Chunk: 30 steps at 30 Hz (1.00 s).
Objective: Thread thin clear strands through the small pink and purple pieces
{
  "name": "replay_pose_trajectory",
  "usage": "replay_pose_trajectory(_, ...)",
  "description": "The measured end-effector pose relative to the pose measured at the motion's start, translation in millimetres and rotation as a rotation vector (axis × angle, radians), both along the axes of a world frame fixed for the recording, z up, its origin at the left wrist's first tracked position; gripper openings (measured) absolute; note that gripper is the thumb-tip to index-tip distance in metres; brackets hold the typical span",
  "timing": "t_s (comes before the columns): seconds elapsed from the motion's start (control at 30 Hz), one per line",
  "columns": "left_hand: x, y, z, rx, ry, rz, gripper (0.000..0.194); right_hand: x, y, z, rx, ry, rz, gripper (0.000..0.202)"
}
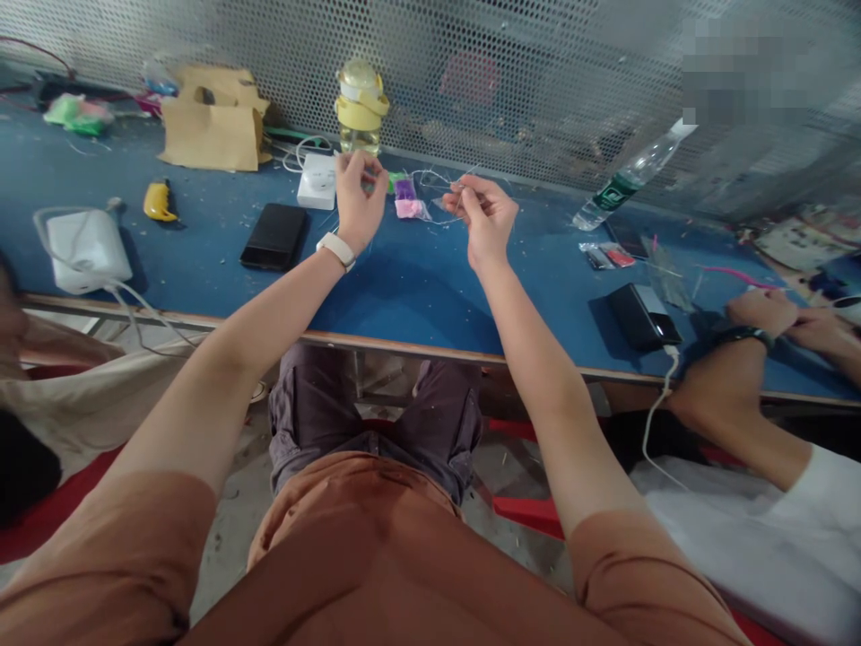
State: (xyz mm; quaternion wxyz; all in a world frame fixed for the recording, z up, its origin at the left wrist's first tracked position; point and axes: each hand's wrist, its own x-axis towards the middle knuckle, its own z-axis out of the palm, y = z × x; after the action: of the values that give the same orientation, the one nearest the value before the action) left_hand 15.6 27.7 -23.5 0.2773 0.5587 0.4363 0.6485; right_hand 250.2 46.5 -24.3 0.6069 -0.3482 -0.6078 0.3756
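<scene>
As the head view looks down over both arms, the right hand (490, 220) has its thumb and fingertips drawn together, pinching thin strands (434, 173) that loop out toward the left hand. The left hand (358, 202) is raised with its fingers bent and the thumb near the index finger; whether anything fine lies between those tips I cannot tell. Between the two hands, nearer the left, lie a packet with a purple part (404, 188) and a pink part (410, 208), with a bit of green (394, 182) beside the left fingers.

Just left of the left hand sits a white block (317, 183); farther left and closer to the body lies a black flat device (274, 236) on the blue table (417, 301). Beyond the left hand stands a yellow-topped bottle (361, 109). Well to its left are a yellow cutter (159, 201) and a brown paper bag (212, 139).

Right of the right hand, a clear bottle (629, 184) with a green label leans in view, small packets (606, 257) just below it. Farther right, a co-worker's hands (763, 312) are close together.
</scene>
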Motion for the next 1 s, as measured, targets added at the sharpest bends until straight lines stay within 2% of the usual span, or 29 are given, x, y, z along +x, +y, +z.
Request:
replay_pose_trajectory(0.07, 5, -7, 1.7, 0.063, 0.095, -0.010, 0.023, -1, -2, -0.5, -0.016, -0.009, -0.006, 0.077)
replay_pose_trajectory(0.13, 8, -7, -0.8, 0.072, 0.150, -0.070, 0.019, -2, -2, -1.8, -0.012, 0.007, 0.017, 0.079)
replay_pose_trajectory(0.2, 9, 2, -8.0, 0.090, 0.164, -0.117, 0.028, -2, 0, -3.7, 0.008, 0.033, 0.057, 0.079)
replay_pose_trajectory(0.37, 1, 37, -31.4, 0.187, 0.241, -0.054, 0.055, -2, 5, -6.4, -0.025, 0.025, 0.097, 0.087)
replay_pose_trajectory(0.5, 1, 49, -41.4, 0.179, 0.259, -0.050, 0.063, -2, 9, -10.1, -0.036, 0.015, 0.089, 0.090)
replay_pose_trajectory(0.77, 0, 43, -38.0, 0.203, 0.226, -0.003, 0.050, -1, 17, -21.5, 0.018, -0.002, 0.135, 0.079)
replay_pose_trajectory(1.0, 7, 30, -30.1, 0.153, 0.194, -0.048, 0.044, 1, 19, -22.9, 0.003, 0.027, 0.152, 0.079)
